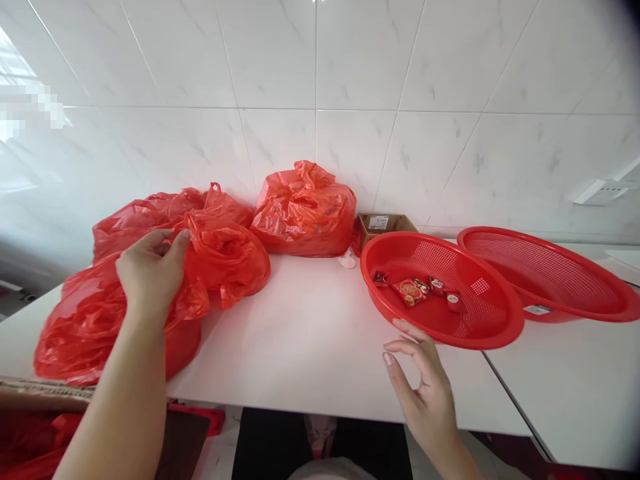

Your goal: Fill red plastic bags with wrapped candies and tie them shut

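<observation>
Handling red plastic bags (85, 320), left of frame, seemed the step in hand. Left hand (153, 270) was curled at these; whether it gripped film could not be told. Next move, by judgement, called for a light pinch. Upper centre: one further bag (303, 213), beside which stood a cardboard box (379, 223). Right hand (427, 393), lower right, was empty, loosely parted, near a basket (400, 255) that held wrapped packets (411, 291). Far right: second basket (555, 280). Tabletop (300, 333) was white; tiled wall (350, 147) stood behind.
</observation>
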Motion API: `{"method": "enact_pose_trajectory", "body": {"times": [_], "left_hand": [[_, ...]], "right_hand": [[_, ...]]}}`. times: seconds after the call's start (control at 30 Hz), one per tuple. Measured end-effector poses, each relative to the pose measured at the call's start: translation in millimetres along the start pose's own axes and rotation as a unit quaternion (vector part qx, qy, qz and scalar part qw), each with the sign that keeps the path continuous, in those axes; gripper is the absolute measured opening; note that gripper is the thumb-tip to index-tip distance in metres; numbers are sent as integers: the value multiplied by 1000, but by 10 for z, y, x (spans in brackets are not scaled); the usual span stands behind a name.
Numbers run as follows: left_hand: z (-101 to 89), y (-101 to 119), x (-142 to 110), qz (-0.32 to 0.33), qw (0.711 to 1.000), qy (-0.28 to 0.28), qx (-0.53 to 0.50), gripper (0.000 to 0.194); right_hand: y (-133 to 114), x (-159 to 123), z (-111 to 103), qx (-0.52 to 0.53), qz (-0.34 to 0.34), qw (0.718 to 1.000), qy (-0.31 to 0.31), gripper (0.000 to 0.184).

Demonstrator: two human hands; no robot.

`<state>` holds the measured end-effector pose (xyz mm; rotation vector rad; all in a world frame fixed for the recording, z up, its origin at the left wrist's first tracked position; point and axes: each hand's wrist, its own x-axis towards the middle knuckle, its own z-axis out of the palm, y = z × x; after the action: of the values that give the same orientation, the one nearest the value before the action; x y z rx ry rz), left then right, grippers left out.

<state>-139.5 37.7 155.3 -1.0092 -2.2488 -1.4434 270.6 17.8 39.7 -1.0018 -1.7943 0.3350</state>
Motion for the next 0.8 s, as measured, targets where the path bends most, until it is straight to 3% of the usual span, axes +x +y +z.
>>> {"method": "enact_pose_trajectory", "body": {"times": [0.13,0.23,0.3,0.43,0.47,0.57,0.63,0.7,0.77,0.8], "left_hand": [[-94,72,-137,-43,997,-44,-36,31],[-134,171,-445,-54,990,-71,-111,38],[-113,196,-734,-40,981,-95,-165,36],[6,53,-1287,-5,957,-224,-182,31],[22,-13,-1377,4,950,-267,-163,32],[-24,-209,-1480,35,922,-375,-87,37],[-90,-294,-1442,38,924,-372,-74,42],[-105,-332,-1382,30,946,-312,-88,47],[-25,-335,-1356,35,960,-264,-84,56],[49,-332,-1366,44,960,-268,-70,62]], "right_hand": [[-132,106,167,56,-16,997,-47,8],[-329,365,408,128,-35,985,-110,15],[-473,555,660,175,-34,969,-171,29],[-608,736,1286,223,-23,943,-247,71],[-592,725,1425,227,-20,942,-246,66],[-456,612,1679,244,23,944,-223,24],[-347,527,1694,251,67,943,-205,12],[-274,466,1624,254,89,943,-194,11],[-252,427,1529,256,80,943,-194,14],[-256,410,1486,258,65,943,-200,16]]}}
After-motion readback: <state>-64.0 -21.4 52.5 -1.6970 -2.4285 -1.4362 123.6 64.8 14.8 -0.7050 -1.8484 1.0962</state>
